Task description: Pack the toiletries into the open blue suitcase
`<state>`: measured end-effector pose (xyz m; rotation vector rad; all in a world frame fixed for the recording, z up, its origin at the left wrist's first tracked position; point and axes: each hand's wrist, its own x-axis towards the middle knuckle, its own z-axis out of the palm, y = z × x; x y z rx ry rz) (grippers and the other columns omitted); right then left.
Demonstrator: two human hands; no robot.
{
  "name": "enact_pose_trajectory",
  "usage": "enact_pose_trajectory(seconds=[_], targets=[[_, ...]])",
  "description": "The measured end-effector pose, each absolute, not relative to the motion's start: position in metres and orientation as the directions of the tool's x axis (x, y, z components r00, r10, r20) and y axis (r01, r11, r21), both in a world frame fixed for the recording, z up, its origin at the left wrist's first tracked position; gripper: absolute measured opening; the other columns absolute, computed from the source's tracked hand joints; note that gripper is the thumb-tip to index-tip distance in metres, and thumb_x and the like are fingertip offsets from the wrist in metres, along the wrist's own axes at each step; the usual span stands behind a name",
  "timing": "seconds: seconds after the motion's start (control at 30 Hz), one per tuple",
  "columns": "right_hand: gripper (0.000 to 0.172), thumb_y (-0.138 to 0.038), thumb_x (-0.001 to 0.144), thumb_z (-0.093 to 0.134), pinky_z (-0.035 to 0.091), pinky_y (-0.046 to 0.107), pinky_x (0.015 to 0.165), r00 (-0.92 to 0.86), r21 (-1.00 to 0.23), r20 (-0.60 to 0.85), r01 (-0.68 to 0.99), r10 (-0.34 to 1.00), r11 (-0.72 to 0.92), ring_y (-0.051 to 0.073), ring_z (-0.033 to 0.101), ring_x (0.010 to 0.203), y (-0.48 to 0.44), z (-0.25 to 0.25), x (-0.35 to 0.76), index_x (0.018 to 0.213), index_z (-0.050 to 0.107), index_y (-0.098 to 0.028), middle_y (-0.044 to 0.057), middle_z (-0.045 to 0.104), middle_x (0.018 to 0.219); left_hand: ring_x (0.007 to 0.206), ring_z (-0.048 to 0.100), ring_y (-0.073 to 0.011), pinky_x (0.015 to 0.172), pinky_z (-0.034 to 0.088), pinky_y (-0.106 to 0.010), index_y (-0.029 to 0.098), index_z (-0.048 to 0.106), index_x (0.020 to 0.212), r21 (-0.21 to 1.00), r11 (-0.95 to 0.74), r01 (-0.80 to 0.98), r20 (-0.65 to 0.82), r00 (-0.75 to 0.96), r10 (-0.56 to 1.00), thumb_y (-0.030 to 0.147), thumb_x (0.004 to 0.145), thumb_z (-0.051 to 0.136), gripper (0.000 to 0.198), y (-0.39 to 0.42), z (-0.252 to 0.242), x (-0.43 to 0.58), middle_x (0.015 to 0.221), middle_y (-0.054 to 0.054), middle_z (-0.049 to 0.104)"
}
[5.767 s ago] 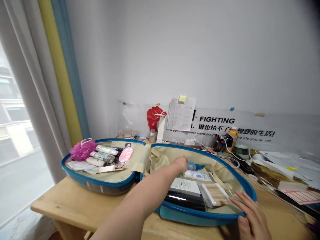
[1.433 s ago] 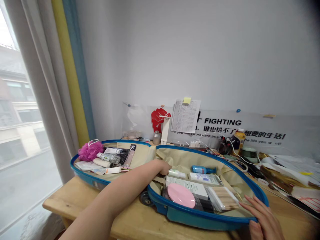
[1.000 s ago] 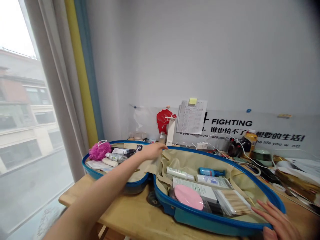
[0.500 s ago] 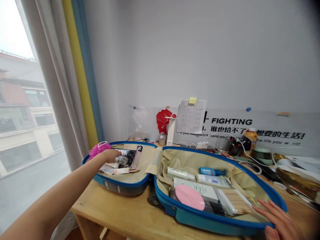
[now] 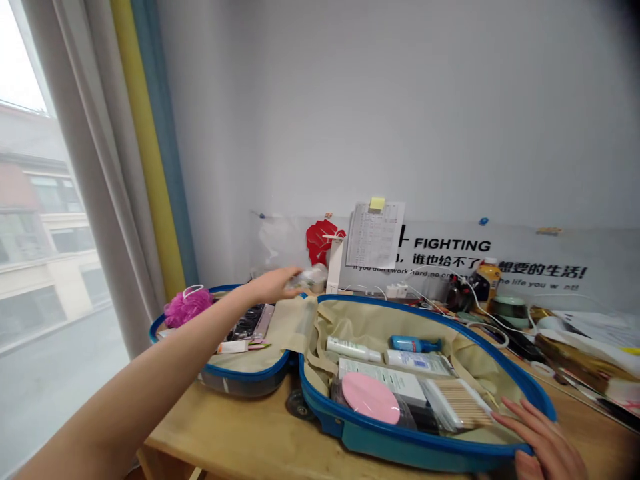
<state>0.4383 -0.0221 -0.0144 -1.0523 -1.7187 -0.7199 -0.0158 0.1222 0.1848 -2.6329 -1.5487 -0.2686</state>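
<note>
An open blue suitcase (image 5: 420, 453) with a beige lining lies on the wooden table. My left hand (image 5: 274, 283) is above the back of its left half, closed round a clear bottle (image 5: 306, 277) that is blurred by motion. My right hand (image 5: 543, 437) rests on the front right rim, fingers stretched out, holding nothing. The right half holds a pink oval item (image 5: 371, 398) in clear wrap, a pack of cotton swabs (image 5: 463, 403), a white tube (image 5: 419, 361), a white bottle (image 5: 353, 349) and a blue bottle (image 5: 413, 343).
A pink bath puff (image 5: 187, 307) and small packaged items lie in the left half, partly hidden by my forearm. Behind the suitcase stand a white upright lamp (image 5: 335, 265), cables, an orange-labelled bottle (image 5: 487, 283) and a green bowl (image 5: 510, 310). Window and curtains are at left.
My left hand has lifted out of the left half, moving right and back, with a clear bottle in it. My right hand stays on the rim. The view has shifted slightly.
</note>
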Motion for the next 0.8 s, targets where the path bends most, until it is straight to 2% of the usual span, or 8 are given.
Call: enact_pose_trajectory(seconds=[0.07, 0.17, 0.3, 0.53, 0.7, 0.8], targets=[[0.028, -0.032, 0.093, 0.038, 0.041, 0.047, 0.094, -0.160, -0.003, 0.931, 0.896, 0.329, 0.444, 0.031, 0.055, 0.116, -0.023, -0.014, 0.438, 0.105, 0.061, -0.020, 0.013, 0.064, 0.113, 0.117, 0.056, -0.0228, 0.097, 0.042, -0.029, 0.020, 0.042, 0.136, -0.007, -0.623, 0.782, 0.094, 0.621, 0.778, 0.038, 0.087, 0.052, 0.054, 0.126, 0.182, 0.033, 0.136, -0.009, 0.056], [0.028, -0.031, 0.093, 0.038, 0.042, 0.047, 0.094, -0.150, -0.008, 0.931, 0.904, 0.334, 0.428, 0.030, 0.056, 0.115, -0.026, -0.010, 0.435, 0.104, 0.060, -0.020, 0.012, 0.065, 0.111, 0.120, 0.055, -0.0248, 0.097, 0.043, -0.031, 0.023, 0.047, 0.134, -0.046, -0.688, 0.724, -0.059, 0.685, 0.726, 0.035, 0.084, 0.059, 0.053, 0.133, 0.164, 0.094, 0.139, -0.009, 0.054], [0.028, -0.029, 0.094, 0.036, 0.041, 0.047, 0.095, -0.186, 0.026, 0.919, 0.908, 0.347, 0.418, 0.030, 0.053, 0.118, -0.029, -0.005, 0.430, 0.107, 0.059, -0.018, 0.013, 0.063, 0.113, 0.115, 0.059, -0.0260, 0.093, 0.047, -0.033, 0.023, 0.057, 0.124, -0.048, -0.691, 0.721, -0.176, 0.675, 0.716, 0.034, 0.079, 0.065, 0.047, 0.148, 0.131, 0.135, 0.130, -0.009, 0.062], [0.028, -0.029, 0.094, 0.036, 0.043, 0.046, 0.094, -0.200, 0.041, 0.916, 0.908, 0.347, 0.416, 0.029, 0.054, 0.118, -0.029, -0.005, 0.432, 0.107, 0.059, -0.018, 0.013, 0.063, 0.113, 0.113, 0.060, -0.0272, 0.093, 0.048, -0.037, 0.022, 0.056, 0.125, -0.042, -0.633, 0.773, -0.287, 0.598, 0.748, 0.037, 0.082, 0.066, 0.046, 0.169, 0.099, 0.143, 0.129, -0.010, 0.061], [0.028, -0.032, 0.093, 0.038, 0.045, 0.047, 0.093, -0.152, -0.004, 0.925, 0.913, 0.349, 0.408, 0.030, 0.056, 0.117, -0.029, -0.010, 0.434, 0.103, 0.062, -0.020, 0.012, 0.065, 0.113, 0.107, 0.059, -0.0221, 0.091, 0.051, -0.044, 0.017, 0.057, 0.121, -0.029, -0.618, 0.786, -0.337, 0.574, 0.746, 0.036, 0.091, 0.059, 0.035, 0.173, 0.087, 0.142, 0.124, -0.010, 0.059], [0.030, -0.034, 0.093, 0.038, 0.044, 0.047, 0.095, -0.139, -0.016, 0.927, 0.913, 0.348, 0.408, 0.029, 0.056, 0.117, -0.028, -0.011, 0.434, 0.103, 0.062, -0.020, 0.012, 0.066, 0.113, 0.105, 0.060, -0.0212, 0.088, 0.052, -0.044, 0.018, 0.057, 0.120, -0.006, -0.615, 0.789, -0.352, 0.574, 0.740, 0.036, 0.092, 0.057, 0.033, 0.173, 0.085, 0.142, 0.123, -0.009, 0.058]])
